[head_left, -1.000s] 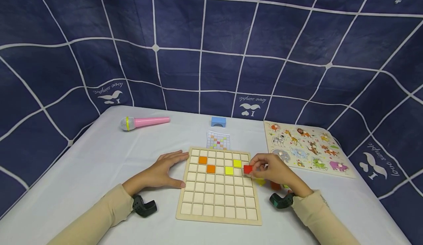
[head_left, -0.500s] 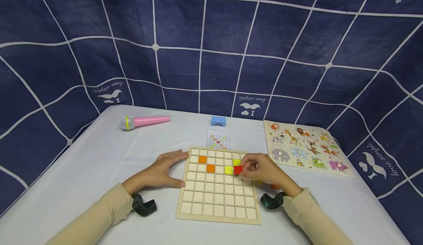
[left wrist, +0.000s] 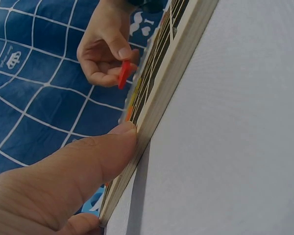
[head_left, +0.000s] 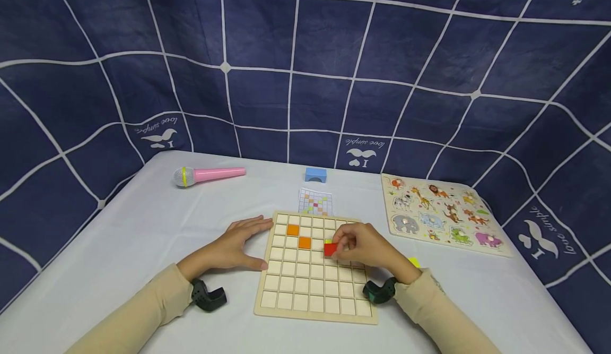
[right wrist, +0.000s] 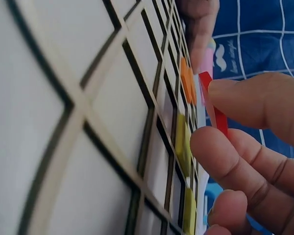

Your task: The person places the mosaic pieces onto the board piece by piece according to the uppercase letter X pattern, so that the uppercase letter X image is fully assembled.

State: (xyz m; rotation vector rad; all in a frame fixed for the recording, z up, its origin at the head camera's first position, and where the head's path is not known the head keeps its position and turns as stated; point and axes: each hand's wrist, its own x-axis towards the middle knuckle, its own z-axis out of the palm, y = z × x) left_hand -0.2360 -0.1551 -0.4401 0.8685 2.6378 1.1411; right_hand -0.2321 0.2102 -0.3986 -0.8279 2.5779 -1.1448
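Observation:
A wooden grid board lies on the white table. My left hand rests at its left side with fingers spread, the thumb touching the edge in the left wrist view. My right hand pinches a red square tile between thumb and fingers; the tile is tilted and held just above the board in the right wrist view. Two orange tiles sit in cells to its left. In the right wrist view, yellow tiles sit in the board; the right hand mostly hides them from the head view.
Behind the board lie a colour-pattern card and a blue arch block. A pink toy microphone lies at the back left, an animal puzzle board at the right. A yellow piece shows beside the right wrist.
My right hand has carried the red tile leftward, from the board's right edge to over the cells near the yellow tiles. My left hand has stayed in place.

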